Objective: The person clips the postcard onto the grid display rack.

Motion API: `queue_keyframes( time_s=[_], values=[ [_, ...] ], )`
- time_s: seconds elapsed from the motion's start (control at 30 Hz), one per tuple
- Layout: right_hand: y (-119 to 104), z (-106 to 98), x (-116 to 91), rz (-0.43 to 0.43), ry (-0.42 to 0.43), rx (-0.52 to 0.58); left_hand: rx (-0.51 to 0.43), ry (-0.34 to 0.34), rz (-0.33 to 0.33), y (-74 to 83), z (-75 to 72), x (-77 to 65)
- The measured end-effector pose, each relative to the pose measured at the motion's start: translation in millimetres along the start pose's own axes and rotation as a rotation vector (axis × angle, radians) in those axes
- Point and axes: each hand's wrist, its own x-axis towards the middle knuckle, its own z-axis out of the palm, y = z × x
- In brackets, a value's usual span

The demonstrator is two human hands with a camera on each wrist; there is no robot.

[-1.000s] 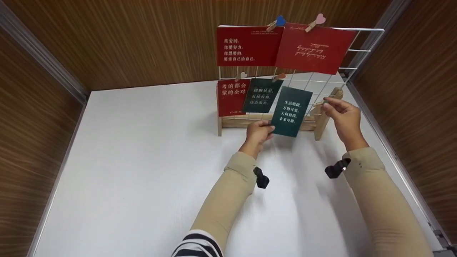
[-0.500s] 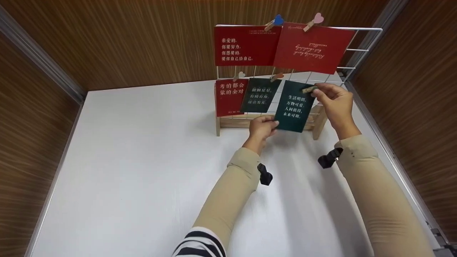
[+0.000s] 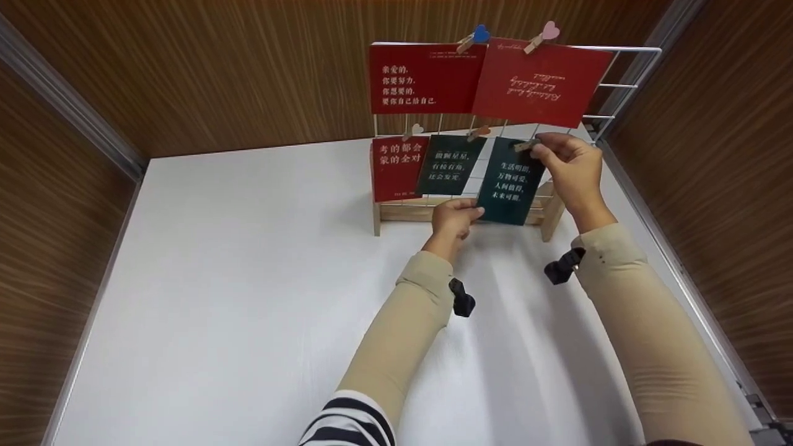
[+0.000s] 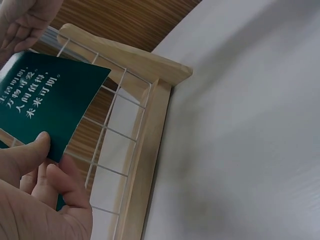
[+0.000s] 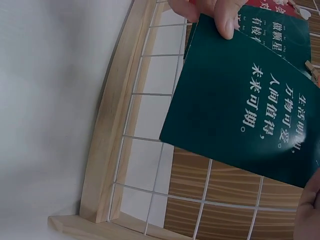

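Observation:
A dark green card with white lettering stands in front of the lower right of a white wire grid rack. My left hand pinches its lower left corner between thumb and fingers, as the left wrist view also shows. At the card's top edge my right hand pinches a small wooden clothespin. Whether the clothespin bites on the card and a wire cannot be told. In the right wrist view the green card fills much of the picture, and the right hand barely shows.
Two red cards, a left one and a right one, hang along the rack's top by heart clothespins. Below hang a small red card and another green card. The rack has a wooden base on the white table.
The right hand has brought the clothespin left and up onto the green card's top edge. The green card has risen slightly and moved nearer the grid, with the left hand still holding its corner.

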Motion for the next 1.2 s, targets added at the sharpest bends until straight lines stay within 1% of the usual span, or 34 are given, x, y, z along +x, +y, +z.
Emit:
queue_keyframes(
  time_s=[0.1,0.2,0.33,0.47,0.6,0.83,1.0,1.07,1.13,1.2],
  values=[
    [-3,3,1,-0.021,0.001,-0.009,0.003,-0.003,0.02,-0.4,-0.1,0.4],
    [-7,6,2,-0.029,0.001,0.007,0.028,-0.008,0.038,0.3,-1.0,0.7],
    [-9,12,6,-0.021,0.021,0.007,0.082,-0.006,0.033,2.9,-3.9,0.9],
    [-9,18,9,-0.011,0.059,-0.022,0.096,-0.004,0.035,5.0,-4.5,1.4],
    [-10,22,10,0.018,0.08,-0.064,0.1,-0.006,0.046,6.1,-4.1,2.2],
    [-15,27,12,0.078,0.117,-0.208,0.12,-0.007,0.052,5.2,-3.4,4.5],
    [-19,27,13,0.126,0.108,-0.247,0.138,0.001,0.066,3.3,-4.1,7.7],
    [-20,27,13,0.122,0.099,-0.253,0.138,0.0,0.076,3.1,-4.6,8.6],
    [-21,27,14,0.119,0.091,-0.228,0.138,0.001,0.082,3.1,-5.0,9.6],
    [-21,28,14,0.117,0.084,-0.226,0.143,0.003,0.083,3.5,-5.8,10.6]
  ],
)
